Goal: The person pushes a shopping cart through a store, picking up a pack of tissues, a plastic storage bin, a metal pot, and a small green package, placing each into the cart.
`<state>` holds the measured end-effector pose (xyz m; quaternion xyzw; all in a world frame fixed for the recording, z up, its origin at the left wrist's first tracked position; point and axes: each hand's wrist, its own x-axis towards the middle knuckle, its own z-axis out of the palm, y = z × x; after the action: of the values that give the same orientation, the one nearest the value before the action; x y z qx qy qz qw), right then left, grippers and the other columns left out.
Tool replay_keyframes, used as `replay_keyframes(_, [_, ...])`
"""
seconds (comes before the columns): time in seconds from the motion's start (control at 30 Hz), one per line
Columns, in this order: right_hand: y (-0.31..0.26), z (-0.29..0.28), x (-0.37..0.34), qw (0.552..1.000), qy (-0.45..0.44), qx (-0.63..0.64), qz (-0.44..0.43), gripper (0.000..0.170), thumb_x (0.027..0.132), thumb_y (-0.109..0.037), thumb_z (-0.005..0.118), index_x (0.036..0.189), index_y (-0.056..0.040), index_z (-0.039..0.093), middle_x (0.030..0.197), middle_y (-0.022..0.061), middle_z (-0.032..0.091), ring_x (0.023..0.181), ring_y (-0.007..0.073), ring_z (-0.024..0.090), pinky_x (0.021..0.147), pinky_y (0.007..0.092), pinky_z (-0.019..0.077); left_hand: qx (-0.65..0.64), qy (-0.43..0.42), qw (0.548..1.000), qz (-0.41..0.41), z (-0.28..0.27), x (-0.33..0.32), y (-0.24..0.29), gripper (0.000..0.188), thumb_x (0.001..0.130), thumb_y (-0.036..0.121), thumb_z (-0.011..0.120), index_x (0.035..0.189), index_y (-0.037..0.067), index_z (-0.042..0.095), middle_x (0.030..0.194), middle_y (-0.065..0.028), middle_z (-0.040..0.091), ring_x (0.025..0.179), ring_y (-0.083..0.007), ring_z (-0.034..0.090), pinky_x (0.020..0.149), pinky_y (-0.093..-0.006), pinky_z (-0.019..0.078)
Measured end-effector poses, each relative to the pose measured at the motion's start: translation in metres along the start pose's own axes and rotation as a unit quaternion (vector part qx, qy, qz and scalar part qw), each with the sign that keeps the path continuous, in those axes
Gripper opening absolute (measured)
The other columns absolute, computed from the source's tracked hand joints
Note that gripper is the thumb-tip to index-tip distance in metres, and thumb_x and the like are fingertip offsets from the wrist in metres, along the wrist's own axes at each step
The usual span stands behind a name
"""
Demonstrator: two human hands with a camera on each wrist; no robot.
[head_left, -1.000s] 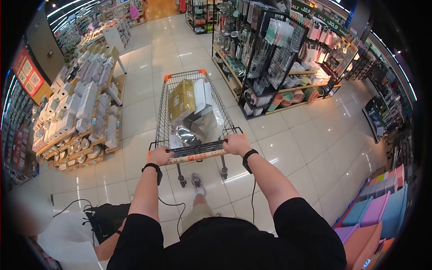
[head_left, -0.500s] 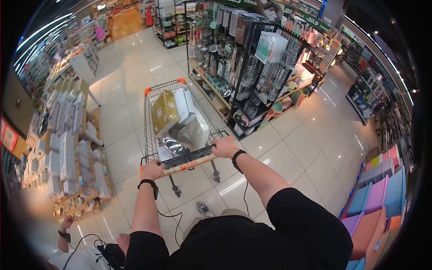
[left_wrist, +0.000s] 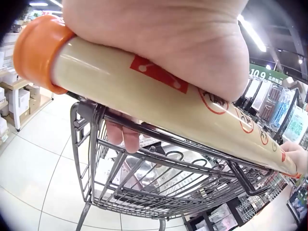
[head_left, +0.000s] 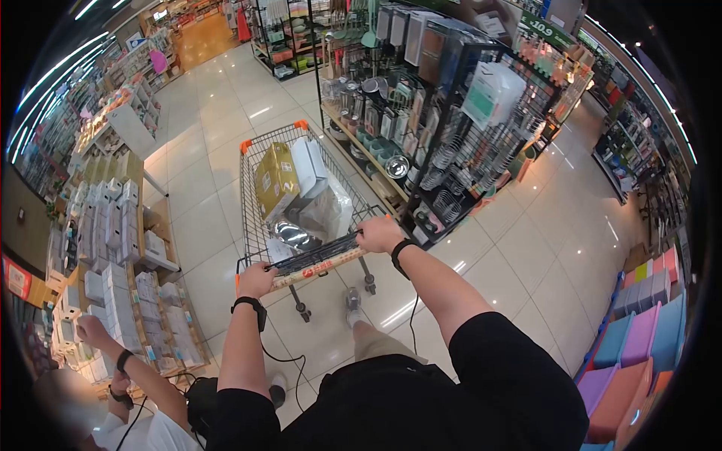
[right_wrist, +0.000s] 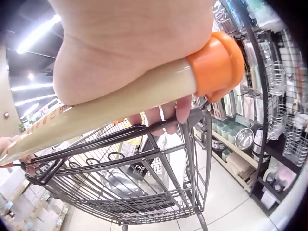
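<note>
A wire shopping cart (head_left: 251, 225) stands in front of me, with orange corners on its far rim. My left hand (head_left: 256, 280) grips the left end of its cream handle (left_wrist: 144, 82), fingers curled over and showing beneath the bar. The right hand (head_left: 380, 234) holds the other end beside an orange cap (right_wrist: 214, 67); its fingertips (right_wrist: 183, 109) show under the bar. Inside the basket are a gold box (head_left: 277, 182), a white box (head_left: 310, 167), a clear plastic bag (head_left: 332, 210) and a shiny silvery item (head_left: 298, 237).
A black rack (head_left: 421, 83) of kitchen goods stands close to the cart's right. Left are shelves (head_left: 113, 286) with white boxes, where another person's arm (head_left: 143, 376) reaches out. Coloured bins (head_left: 624, 398) are stacked at lower right. Pale tiled floor (head_left: 210, 105) runs ahead.
The cart has shifted left in my view and the black rack looms larger beside it. The other person has raised a hand toward the left shelves. Both my hands have kept their grip.
</note>
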<state>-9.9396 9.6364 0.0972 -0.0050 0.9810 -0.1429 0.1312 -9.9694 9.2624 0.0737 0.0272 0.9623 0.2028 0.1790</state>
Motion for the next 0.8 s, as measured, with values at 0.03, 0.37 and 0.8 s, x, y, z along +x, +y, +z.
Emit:
replay_keyframes(0.03, [0.001,-0.004,0.018,1.0,0.01,0.004,-0.001,0.041,0.086,-0.034,0.055,0.118,-0.0144,0.073,0.107,0.0148,0.074,0.101,0.0332,0.069,0.091,0.0467,0.0544,0.006,0.018,1.0,0.016,-0.006,0.014,0.001,0.047,0.086,0.039,0.064,0.117,0.005,0.071,0.093,-0.0171,0.075,0.09,-0.0303,0.072,0.085,-0.0397,0.0545])
replay_keyframes(0.37, [0.003,-0.057,0.182,0.999,0.027,0.025,-0.008,0.033,0.085,-0.032,0.055,0.099,-0.0095,0.074,0.097,0.0189,0.073,0.094,0.0356,0.07,0.085,0.0481,0.0559,-0.015,0.005,1.0,-0.014,-0.066,0.166,0.016,0.046,0.087,0.041,0.061,0.119,0.009,0.072,0.11,-0.0177,0.073,0.107,-0.0342,0.068,0.096,-0.0412,0.052])
replay_keyframes(0.8, [0.025,-0.109,0.36,0.999,0.031,0.002,-0.044,0.036,0.085,-0.033,0.055,0.107,-0.0125,0.075,0.102,0.0158,0.073,0.098,0.0355,0.069,0.089,0.0472,0.0549,0.009,0.01,0.999,0.03,-0.112,0.332,0.032,0.045,0.088,0.04,0.064,0.112,0.003,0.071,0.107,-0.0198,0.072,0.103,-0.0372,0.068,0.092,-0.0423,0.0534])
